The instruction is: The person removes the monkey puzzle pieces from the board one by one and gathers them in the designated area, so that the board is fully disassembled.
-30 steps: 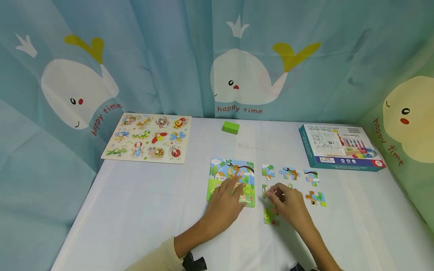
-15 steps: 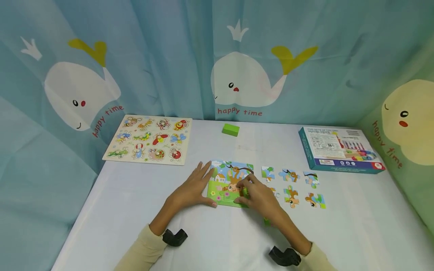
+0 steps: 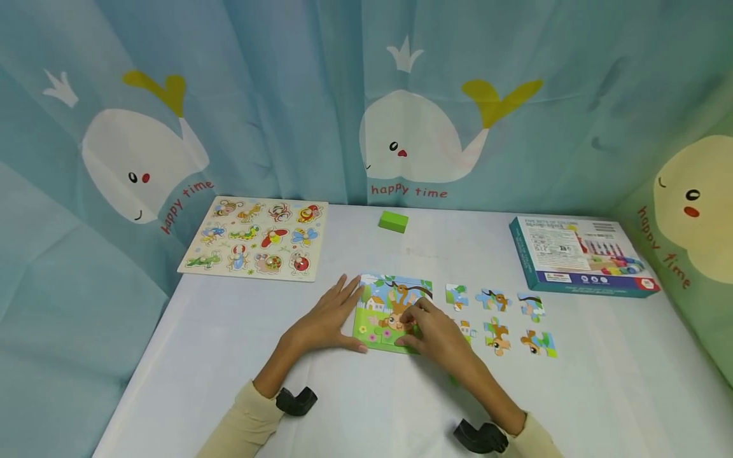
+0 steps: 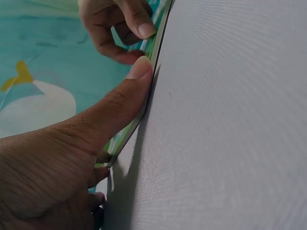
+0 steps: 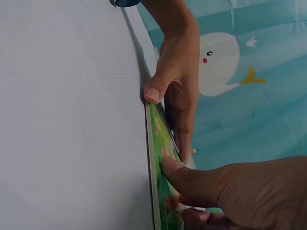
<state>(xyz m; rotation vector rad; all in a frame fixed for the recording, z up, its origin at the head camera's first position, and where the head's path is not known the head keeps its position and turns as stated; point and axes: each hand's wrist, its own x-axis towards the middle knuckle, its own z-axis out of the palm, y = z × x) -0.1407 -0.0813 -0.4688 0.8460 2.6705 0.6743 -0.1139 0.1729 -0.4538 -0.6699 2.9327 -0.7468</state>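
A square picture-puzzle board with a monkey, a house and flowers lies flat mid-table. My left hand braces it with nearly straight fingers along its left side and the thumb at its near edge, as the left wrist view also shows of that thumb. Over the board's near right corner, my right hand pinches a green puzzle piece, mostly hidden by the fingers. In the right wrist view the right thumb lies low against the board's face. Right of the board are loose puzzle pieces, some partly covered by the right hand.
At the back left lies a wooden insect puzzle. A green block sits at the back centre, and a teal-edged box at the back right. Behind the white table hangs a blue whale-print curtain.
My left hand has slid from on top of the board to its left side. My right hand has moved left from the loose pieces onto the board's near right corner, then stayed nearly still.
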